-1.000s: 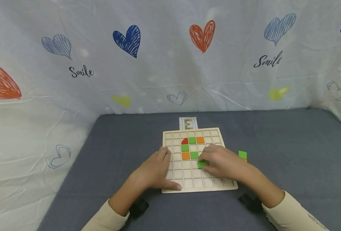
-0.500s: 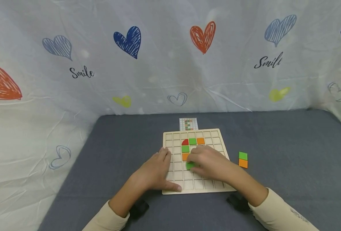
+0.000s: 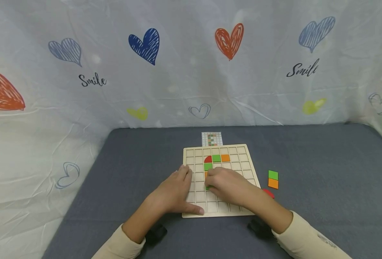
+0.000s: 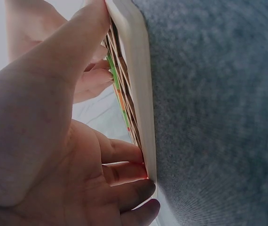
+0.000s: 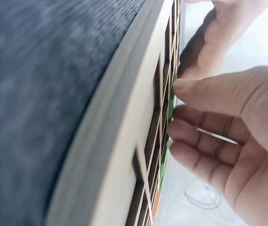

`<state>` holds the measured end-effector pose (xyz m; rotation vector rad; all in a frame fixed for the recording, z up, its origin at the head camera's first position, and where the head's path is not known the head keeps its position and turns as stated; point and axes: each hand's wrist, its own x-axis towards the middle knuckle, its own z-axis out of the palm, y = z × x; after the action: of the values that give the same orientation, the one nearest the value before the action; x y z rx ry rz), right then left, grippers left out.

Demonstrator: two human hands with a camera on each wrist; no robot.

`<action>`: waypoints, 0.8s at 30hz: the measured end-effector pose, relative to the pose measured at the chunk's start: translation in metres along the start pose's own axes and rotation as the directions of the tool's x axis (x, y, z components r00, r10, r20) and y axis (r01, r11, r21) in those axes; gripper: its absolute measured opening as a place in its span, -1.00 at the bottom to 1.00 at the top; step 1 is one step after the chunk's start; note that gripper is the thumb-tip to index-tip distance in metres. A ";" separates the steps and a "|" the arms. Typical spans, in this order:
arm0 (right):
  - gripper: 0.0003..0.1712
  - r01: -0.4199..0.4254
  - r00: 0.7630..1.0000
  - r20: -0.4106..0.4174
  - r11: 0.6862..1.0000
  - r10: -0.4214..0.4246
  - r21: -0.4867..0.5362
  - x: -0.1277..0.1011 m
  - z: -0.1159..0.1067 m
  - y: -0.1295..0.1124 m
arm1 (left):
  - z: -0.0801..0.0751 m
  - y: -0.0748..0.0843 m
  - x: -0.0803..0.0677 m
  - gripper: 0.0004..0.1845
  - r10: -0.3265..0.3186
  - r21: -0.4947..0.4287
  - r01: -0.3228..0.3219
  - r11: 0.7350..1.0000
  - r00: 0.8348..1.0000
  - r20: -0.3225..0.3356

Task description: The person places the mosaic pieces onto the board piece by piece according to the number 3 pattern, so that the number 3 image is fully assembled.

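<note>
A wooden grid board lies on the grey table. It carries a red quarter-round tile, a green tile, an orange tile and a second green tile. My right hand reaches over the board's middle and pinches a green square tile against a cell; the right wrist view shows the thumb and fingers on this tile's edge. My left hand lies flat on the board's left edge, with the thumb along the front rim. An orange tile is mostly hidden under the right hand.
To the right of the board, a green tile, an orange tile and a red piece lie on the table. A small pattern card sits behind the board. A white heart-print cloth backs the table.
My right hand has carried the green tile leftward across the board, about two cells. A red piece beside the board has come into sight. The left hand has stayed put.
</note>
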<state>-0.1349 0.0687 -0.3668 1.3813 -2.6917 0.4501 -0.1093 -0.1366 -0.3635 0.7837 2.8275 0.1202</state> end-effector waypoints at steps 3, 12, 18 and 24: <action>-0.79 0.010 1.000 0.002 1.000 -0.010 0.004 -0.005 -0.002 -0.001 | -0.001 0.001 0.000 0.32 -0.002 -0.001 0.002 1.000 1.000 -0.001; -0.72 0.098 0.993 -0.066 0.993 -0.094 0.062 -0.038 -0.014 0.008 | -0.002 0.001 0.001 0.31 0.007 0.005 -0.007 1.000 1.000 0.008; -0.80 0.013 0.992 -0.125 1.000 -0.010 0.025 -0.070 -0.026 0.021 | -0.001 0.001 0.001 0.34 -0.017 -0.010 0.017 1.000 1.000 0.013; -0.70 -0.119 0.988 -0.093 0.993 0.120 0.011 -0.100 -0.043 0.034 | -0.002 0.002 0.001 0.32 -0.003 -0.007 0.003 1.000 1.000 0.006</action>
<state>-0.1062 0.1782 -0.3543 1.1729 -2.7084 0.5188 -0.1096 -0.1348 -0.3618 0.7764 2.8205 0.1274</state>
